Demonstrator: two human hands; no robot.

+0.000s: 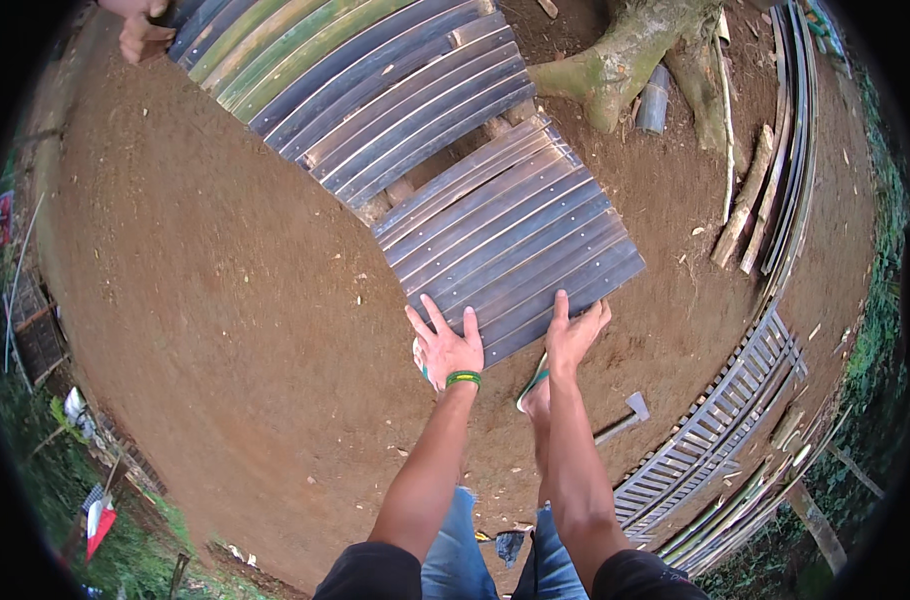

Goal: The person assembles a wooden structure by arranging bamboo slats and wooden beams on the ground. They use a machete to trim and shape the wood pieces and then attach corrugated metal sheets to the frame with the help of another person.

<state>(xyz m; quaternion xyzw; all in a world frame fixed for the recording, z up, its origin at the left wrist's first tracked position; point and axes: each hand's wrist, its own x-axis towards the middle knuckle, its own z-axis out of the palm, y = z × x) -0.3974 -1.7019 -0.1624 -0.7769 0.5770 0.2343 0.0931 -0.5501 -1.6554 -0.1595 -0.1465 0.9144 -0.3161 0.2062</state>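
Under both hands (pixel 445 345) (pixel 575 330): slatted bamboo panel's (pixel 510 235) near edge.

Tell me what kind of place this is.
Likely an outdoor yard where bamboo is worked: bare reddish dirt ground, a slatted bamboo panel under the left hand and right hand, a tree base, and a hatchet on the ground.

Another person's hand (pixel 135 28), cut off at top edge.

didn't spot any packages, labels, signs or screens here, it was all just bamboo slats, bare dirt and greenery around.
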